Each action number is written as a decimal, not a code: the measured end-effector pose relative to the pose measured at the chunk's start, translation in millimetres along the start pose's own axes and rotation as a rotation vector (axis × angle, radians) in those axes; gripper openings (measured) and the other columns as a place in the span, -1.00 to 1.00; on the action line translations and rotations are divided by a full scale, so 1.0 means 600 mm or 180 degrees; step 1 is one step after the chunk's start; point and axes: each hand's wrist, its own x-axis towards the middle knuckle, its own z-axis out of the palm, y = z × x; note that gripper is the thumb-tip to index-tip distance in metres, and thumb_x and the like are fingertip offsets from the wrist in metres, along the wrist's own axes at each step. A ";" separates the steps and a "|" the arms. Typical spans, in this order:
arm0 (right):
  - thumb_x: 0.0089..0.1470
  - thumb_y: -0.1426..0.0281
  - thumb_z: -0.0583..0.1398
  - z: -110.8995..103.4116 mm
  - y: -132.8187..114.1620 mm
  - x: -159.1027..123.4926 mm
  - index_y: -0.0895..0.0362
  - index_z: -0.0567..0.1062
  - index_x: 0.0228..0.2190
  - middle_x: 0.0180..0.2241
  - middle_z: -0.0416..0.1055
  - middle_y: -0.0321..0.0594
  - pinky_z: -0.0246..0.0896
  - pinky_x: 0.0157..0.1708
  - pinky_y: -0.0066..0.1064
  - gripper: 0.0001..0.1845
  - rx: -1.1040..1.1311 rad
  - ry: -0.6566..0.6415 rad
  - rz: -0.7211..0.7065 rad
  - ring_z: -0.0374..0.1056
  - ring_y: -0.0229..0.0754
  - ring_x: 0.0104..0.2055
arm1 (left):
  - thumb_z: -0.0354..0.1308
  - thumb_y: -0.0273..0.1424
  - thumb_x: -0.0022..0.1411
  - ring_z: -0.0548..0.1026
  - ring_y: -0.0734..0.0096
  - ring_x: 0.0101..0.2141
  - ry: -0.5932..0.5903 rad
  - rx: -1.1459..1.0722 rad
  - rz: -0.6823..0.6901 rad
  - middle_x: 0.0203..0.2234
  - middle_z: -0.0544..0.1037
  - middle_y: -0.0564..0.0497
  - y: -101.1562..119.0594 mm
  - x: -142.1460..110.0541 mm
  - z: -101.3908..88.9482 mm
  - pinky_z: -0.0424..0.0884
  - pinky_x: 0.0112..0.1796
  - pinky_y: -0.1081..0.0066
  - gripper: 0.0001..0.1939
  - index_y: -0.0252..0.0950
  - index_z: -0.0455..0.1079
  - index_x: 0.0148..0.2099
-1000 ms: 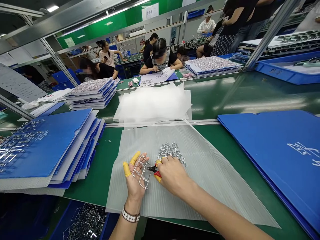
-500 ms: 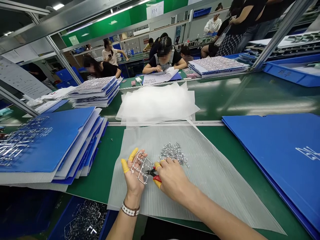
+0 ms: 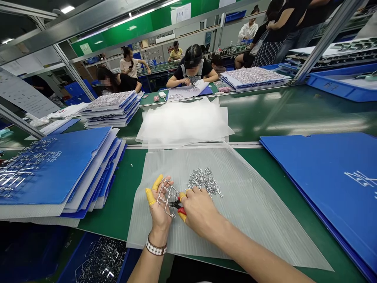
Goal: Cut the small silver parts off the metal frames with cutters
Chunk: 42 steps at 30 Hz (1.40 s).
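Green anti-static mat covers the work surface (image 3: 107,214), which runs across the view, with a metal rail (image 3: 194,146) laid across it. Near centre lies a translucent corrugated plastic sheet (image 3: 250,232), a heap of small metal pieces (image 3: 204,181) on it. Just beyond the rail sits a loose pile of white translucent sheets (image 3: 182,122). Left: a tall stack of blue corrugated folders (image 3: 55,173), metal frames on top. Right: a flat blue folder (image 3: 330,188), marked with white characters. Farther along the surface: two stacks of printed sheets in blue folders (image 3: 110,108) (image 3: 253,76). A few loose metal bits (image 3: 131,165) lie directly on the mat.
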 end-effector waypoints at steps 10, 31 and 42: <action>0.03 0.31 0.20 0.002 0.006 0.000 0.20 0.48 -0.34 -0.40 0.42 -0.05 0.13 -0.33 -0.27 -0.80 0.0079 -0.0070 -0.0076 0.35 0.01 -0.29 | -0.13 0.10 0.15 0.46 0.16 -0.15 -0.0013 -0.0009 -0.0028 -0.09 0.49 -0.21 0.004 0.002 0.001 0.34 -0.13 0.21 -0.36 -0.29 0.39 -0.03; 0.01 0.34 0.07 0.065 0.026 0.020 0.12 0.29 -0.36 -0.43 0.32 -0.25 0.22 -0.43 -0.41 -0.88 0.3845 0.1061 0.0647 0.28 -0.21 -0.42 | 0.25 -0.17 0.02 -0.03 0.08 0.25 -0.0196 0.0960 0.0964 0.21 0.19 -0.09 0.012 -0.038 -0.043 -0.08 0.18 0.23 -0.44 -0.14 0.33 0.10; 0.08 0.61 0.02 0.088 -0.010 -0.018 0.09 0.36 -0.29 -0.33 0.37 -0.18 0.14 -0.29 -0.26 -0.76 0.0859 0.1359 -0.1609 0.24 -0.12 -0.31 | -0.02 0.03 0.17 0.52 0.09 -0.18 -0.0536 -0.0775 -0.1465 -0.04 0.45 -0.21 0.035 -0.010 -0.029 0.38 -0.16 0.11 -0.43 -0.24 0.21 0.09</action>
